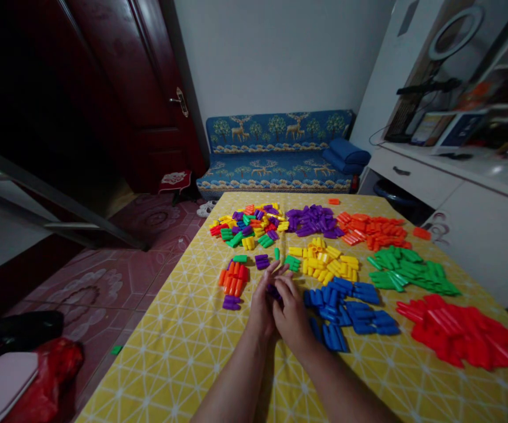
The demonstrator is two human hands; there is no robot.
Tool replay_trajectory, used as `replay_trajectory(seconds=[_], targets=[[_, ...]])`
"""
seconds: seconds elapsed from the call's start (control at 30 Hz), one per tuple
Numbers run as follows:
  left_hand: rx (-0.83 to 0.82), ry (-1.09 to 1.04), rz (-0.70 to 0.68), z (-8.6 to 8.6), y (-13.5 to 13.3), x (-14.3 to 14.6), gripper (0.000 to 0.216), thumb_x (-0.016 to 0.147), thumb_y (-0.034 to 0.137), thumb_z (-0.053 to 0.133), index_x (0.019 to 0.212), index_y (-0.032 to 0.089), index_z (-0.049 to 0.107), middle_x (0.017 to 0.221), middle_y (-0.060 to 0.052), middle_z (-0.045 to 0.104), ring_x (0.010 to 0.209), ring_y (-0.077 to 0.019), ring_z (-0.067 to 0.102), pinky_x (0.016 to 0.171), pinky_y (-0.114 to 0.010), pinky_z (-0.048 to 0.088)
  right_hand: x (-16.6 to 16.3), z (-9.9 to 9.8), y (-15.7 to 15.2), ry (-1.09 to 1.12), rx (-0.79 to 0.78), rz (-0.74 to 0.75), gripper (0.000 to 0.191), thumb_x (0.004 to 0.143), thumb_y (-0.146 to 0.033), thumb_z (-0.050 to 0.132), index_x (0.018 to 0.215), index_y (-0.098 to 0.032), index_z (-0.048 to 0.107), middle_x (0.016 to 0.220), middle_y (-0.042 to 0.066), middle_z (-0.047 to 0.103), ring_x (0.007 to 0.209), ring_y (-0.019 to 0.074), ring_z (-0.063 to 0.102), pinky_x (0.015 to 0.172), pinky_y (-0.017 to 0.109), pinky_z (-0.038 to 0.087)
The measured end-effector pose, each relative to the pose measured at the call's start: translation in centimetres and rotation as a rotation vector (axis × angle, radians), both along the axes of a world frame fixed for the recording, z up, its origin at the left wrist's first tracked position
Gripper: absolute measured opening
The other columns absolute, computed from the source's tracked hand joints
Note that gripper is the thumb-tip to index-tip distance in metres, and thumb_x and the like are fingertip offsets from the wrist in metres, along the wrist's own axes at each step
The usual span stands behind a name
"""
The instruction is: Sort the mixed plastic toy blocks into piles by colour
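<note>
One purple piece (273, 290) between left hand (260, 302) and right hand (290, 308)

Both hands meet above the near middle of a table spread with a yellow tablecloth (170, 364), patterned with white lines. Their fingers are bent close about the purple piece, which is mostly hidden; how each finger grips it, I cannot tell.

Just right of the hands lies a blue pile (342, 308), with a yellow pile (327, 262) beyond it. Farther right are a green pile (408, 270) and, nearer the edge, a red pile (470, 332). A mixed pile (249, 226), a purple pile (313, 220) and an orange pile (375, 230) run along the far part of the cloth. Left of the hands sits a small orange group (234, 279).

Beyond the table, a blue sofa (276, 167) with deer and trees on its cover stands against a pale wall (280, 59). A dark red door (148, 88) is to the left, near a small stool (175, 181) on reddish tiles (157, 217). A green piece (116, 350) lies on the floor. At right, a white cabinet (478, 229) stands below a ring light (437, 44).
</note>
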State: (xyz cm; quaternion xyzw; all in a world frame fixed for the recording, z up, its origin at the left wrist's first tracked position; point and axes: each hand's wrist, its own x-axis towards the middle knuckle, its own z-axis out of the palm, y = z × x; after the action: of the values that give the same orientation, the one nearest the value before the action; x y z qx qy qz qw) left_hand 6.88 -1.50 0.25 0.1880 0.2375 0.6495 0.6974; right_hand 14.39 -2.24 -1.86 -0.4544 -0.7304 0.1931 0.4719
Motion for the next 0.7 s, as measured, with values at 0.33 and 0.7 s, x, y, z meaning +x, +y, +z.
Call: replay_trajectory(seconds=[0.33,0.7], targets=[[0.098,0.422,0.147,0.2,-0.7,0.7,0.045,0.090,0.047,0.049,0.119,0.015,0.062,0.112,-0.012,0.069,0.106,-0.0257,0.064,0.098,-0.041,0.046,-0.2,0.6,-0.5,0.268,-0.065,-0.025,0.029,0.086,-0.012,0.047,0.108,-0.021,0.062,0.110,0.009,0.065,0.107,0.0233,0.059,0.096,0.041,0.047],[0.179,0.712,0.221,0.5,-0.6,0.4,0.040,0.093,0.047,0.045,0.108,0.016,0.066,0.097,-0.008,0.072,0.096,-0.0214,0.065,0.089,-0.034,0.048,-1.1,0.5,-1.1,0.505,-0.249,-0.105,0.026,0.087,-0.034,0.054,0.107,-0.020,0.063,0.114,0.012,0.067,0.108,0.0254,0.061,0.093,0.041,0.049]])
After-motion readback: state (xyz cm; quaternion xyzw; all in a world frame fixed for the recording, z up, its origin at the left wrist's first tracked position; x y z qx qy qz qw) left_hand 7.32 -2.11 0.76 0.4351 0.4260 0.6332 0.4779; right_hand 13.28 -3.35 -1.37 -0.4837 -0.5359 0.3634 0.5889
